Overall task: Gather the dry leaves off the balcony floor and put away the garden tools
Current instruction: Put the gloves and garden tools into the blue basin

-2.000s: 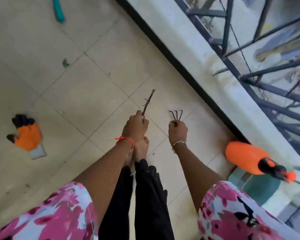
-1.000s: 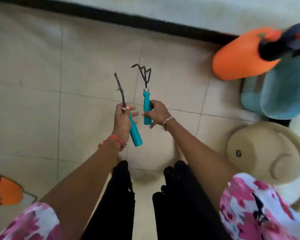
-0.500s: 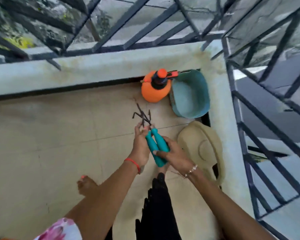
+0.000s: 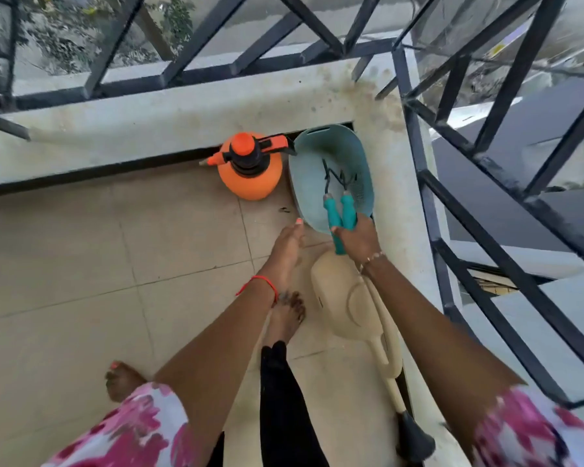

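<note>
Right hand (image 4: pixel 358 235): fingers curled tight round the pair of garden tools (image 4: pixel 331 214), gripping both by their smooth, rounded teal handles, which lie side by side. The dark, thin metal heads point down into the basket (image 4: pixel 297 170); bent prongs show against its inner wall. Whether the heads touch the bottom cannot be told.

Basket: matte teal plastic, oval, with a perforated patch inside and a slot near its far rim. It stands in the balcony corner against the stained concrete ledge (image 4: pixel 149 119).

Left hand (image 4: pixel 289 242): fingers straight and close together, holding nothing, tips at the basket's near rim; contact unclear.

Just beside the basket stands a round, glossy orange sprayer (image 4: pixel 250 173) with a black collar. A beige plastic watering can (image 4: pixel 348 305) lies on the pale square floor tiles (image 4: pixel 81 247) under the right forearm. Black metal railing (image 4: pixel 452 183) crosses above.
</note>
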Motion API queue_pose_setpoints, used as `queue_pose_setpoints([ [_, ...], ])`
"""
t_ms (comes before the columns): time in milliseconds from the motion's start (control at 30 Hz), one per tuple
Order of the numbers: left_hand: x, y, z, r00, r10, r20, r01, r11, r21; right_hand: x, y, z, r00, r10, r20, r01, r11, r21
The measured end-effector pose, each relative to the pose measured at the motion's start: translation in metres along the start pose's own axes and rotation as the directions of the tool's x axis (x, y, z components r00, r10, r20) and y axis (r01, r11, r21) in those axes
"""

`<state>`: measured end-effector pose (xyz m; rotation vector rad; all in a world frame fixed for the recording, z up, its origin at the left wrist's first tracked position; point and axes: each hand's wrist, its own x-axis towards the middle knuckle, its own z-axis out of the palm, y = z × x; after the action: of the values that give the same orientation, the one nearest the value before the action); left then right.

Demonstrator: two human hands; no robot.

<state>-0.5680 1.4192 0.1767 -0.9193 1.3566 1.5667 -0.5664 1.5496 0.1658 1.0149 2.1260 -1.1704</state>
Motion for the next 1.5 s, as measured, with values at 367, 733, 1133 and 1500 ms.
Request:
queue_pose_setpoints([
  [367, 0.050, -0.020, -0.062, 0.993, -0.035, -0.112, 0.036, 0.999, 0.005, 0.105, 0.007, 0.049, 1.000, 0.003, -0.006, -0.005, 0.940, -0.340],
  [733, 0.043, -0.023, -0.076, 0.994, -0.051, -0.093, 0.051, 0.999, -0.004, 0.097, 0.002, 0.062, 0.992, -0.105, -0.071, 0.076, 0.942, -0.327],
  [1133, 0.035, -0.031, -0.104, 0.994, -0.048, -0.103, 0.050, 0.998, 0.023, 0.099, -0.002, 0.086, 0.999, -0.047, 0.010, 0.047, 0.928, -0.371],
  [1500, -0.078, 0.027, -0.157, 0.989, 0.113, -0.093, -0.092, 0.975, 0.200, -0.070, -0.080, 0.098, 0.985, -0.147, 0.094, 0.166, 0.622, -0.765],
])
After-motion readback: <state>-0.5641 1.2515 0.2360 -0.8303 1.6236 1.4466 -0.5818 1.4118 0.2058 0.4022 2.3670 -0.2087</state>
